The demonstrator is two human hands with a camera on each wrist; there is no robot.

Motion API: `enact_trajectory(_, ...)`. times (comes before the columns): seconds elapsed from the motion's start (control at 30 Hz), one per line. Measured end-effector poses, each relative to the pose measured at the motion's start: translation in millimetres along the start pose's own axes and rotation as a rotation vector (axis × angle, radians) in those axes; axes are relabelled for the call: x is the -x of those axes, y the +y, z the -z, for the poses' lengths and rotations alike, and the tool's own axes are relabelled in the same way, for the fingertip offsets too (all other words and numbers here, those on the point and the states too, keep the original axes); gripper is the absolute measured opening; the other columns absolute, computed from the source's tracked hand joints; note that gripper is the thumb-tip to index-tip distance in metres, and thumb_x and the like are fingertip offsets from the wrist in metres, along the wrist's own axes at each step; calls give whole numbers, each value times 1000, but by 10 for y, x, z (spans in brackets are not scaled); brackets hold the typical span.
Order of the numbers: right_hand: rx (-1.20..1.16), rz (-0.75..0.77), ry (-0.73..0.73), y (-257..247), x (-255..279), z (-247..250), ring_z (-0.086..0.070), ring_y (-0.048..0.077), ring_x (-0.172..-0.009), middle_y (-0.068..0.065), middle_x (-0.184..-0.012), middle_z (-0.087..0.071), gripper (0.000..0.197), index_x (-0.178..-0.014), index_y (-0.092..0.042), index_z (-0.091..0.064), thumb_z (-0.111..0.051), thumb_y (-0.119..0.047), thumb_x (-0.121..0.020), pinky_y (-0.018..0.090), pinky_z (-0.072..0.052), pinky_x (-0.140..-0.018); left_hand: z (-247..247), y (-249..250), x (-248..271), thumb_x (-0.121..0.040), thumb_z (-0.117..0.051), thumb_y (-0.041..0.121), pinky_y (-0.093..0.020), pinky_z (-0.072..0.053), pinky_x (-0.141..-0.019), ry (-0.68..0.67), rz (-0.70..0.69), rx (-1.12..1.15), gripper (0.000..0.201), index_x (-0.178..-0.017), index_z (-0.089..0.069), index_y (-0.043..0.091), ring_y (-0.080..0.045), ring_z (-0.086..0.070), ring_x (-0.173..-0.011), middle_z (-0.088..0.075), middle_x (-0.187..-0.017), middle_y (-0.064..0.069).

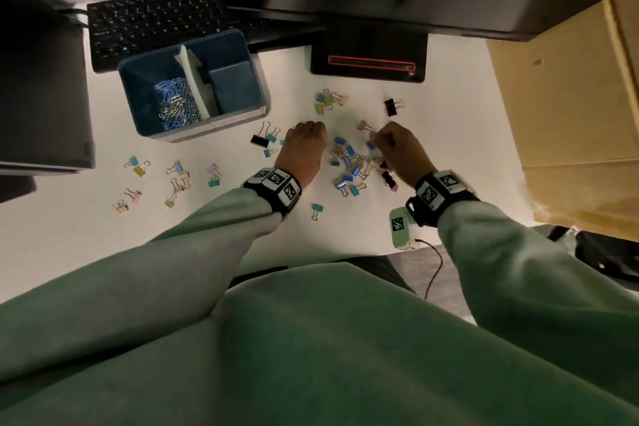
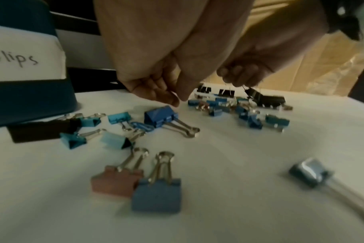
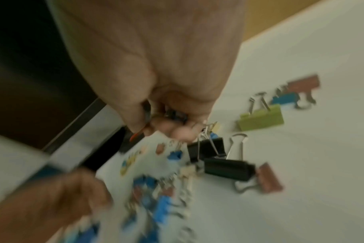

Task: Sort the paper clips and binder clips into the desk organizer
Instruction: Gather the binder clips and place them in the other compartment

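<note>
The right hand (image 1: 397, 149) is seen curled into a fist, its fingers (image 3: 177, 129) closed round several binder clips (image 3: 175, 115); a black clip (image 3: 206, 148) dangles by its wire handle from the fingertips. The left hand (image 1: 304, 149) is held palm down with fingers (image 2: 156, 92) loosely bent, thumb near the fingertips, gripping nothing, just above a blue binder clip (image 2: 160, 117). A loose heap of coloured binder clips (image 1: 352, 162) lies on the white desk (image 1: 69, 235) between the two hands. The desk organizer (image 1: 166, 135) stands beyond and outward of the left hand. Paper clips (image 1: 176, 104) are piled in its compartment farther from that hand.
</note>
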State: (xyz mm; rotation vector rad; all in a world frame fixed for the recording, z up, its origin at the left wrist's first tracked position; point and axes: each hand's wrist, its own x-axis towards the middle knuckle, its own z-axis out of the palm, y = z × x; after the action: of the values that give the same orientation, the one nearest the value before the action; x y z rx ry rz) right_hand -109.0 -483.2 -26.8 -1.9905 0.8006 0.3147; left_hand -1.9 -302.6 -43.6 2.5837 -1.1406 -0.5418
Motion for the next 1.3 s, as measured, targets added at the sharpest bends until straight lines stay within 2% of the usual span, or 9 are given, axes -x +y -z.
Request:
enact_trajectory(0.17, 385, 146, -62, 102, 37, -205, -59, 19, -87, -2, -103, -62, 26, -109, -20, -55, -62, -37, -90, 32, -46, -75, 140, -95, 141, -90, -43, -1, -27, -50, -70, 93, 134, 496, 30, -113, -56, 14, -18, -58, -75, -57, -89, -6)
enact_trajectory(0.37, 334, 79, -82, 16, -14, -232, -61, 22, -84, 3, -95, -65, 8, -93, -17, -58, -52, -22, -95, 38, -54, -79, 34, 3, 149, -92, -52, 6, -34, -50, -76, 18, 129, 412, 11, -98, -61, 7, -23, -58, -82, -60, -96, -13)
enact_trajectory(0.53, 186, 117, -60, 7, 3, -81, -58, 15, -82, -1, -92, -64, 13, -93, -11, -57, -47, -19, -97, 17, -38, -65, -75, 115, 81, -90, -57, 12, -38, -52, -76, -52, 129, 320, 11, -101, -59, 10, -26, -62, -90, -63, -101, -10)
enact_trajectory(0.67, 70, 27, -41, 47, -2, -5, -50, 10, -66, -3, -83, -58, 13, -95, -10, -46, -41, -21, -100, 22, -36, -57, -79, 151, 63, -93, -53, 13, -34, -48, -68, -72, 60, 179, 16, -109, -56, 10, -26, -62, -88, -61, -103, -12)
enact_trajectory(0.8, -8, -11, -21, 84, 66, 2, -55, 17, -58, 10, -81, -64, 12, -104, -10, -38, -29, -6, -96, 26, -42, -52, -98, 124, 95, -94, -51, 14, -30, -41, -62, -75, 25, 58, 12, -103, -55, 6, -28, -61, -84, -58, -97, -12)
enact_trajectory(0.97, -49, -34, -39, 49, 89, -37, -58, 14, -56, 6, -74, -63, 28, -100, -10, -55, -31, 1, -92, 25, -46, -50, -4, 57, 145, -93, -52, 11, -30, -44, -63, -93, 42, 111, 10, -100, -54, 5, -28, -59, -81, -58, -95, -13)
enact_trajectory(1.07, -138, -7, -79, -96, 80, -119, -60, 14, -57, 13, -81, -66, 26, -98, -5, -59, -34, 2, -95, 26, -50, -50, 188, -38, 199, -91, -56, 12, -34, -52, -66, -29, 150, 285, 7, -96, -54, 8, -23, -62, -79, -61, -91, -9)
enact_trajectory(1.2, -195, 121, -261, -672, 35, -381, -66, 19, -68, 14, -89, -68, 22, -109, -2, -55, -37, 0, -98, 29, -56, -59, 665, -254, 393, -92, -53, 1, -12, -49, -55, 190, 326, 548, 10, -96, -60, 6, 5, -61, -68, -64, -87, -2)
enact_trajectory(1.3, -248, 236, -318, -1352, -86, -728, -70, 23, -71, 14, -87, -70, 15, -106, -5, -54, -44, -1, -95, 31, -59, -65, 1034, -599, 539, -92, -51, 3, -7, -45, -71, 397, 415, 523, 15, -98, -62, 10, -4, -59, -78, -64, -90, 3)
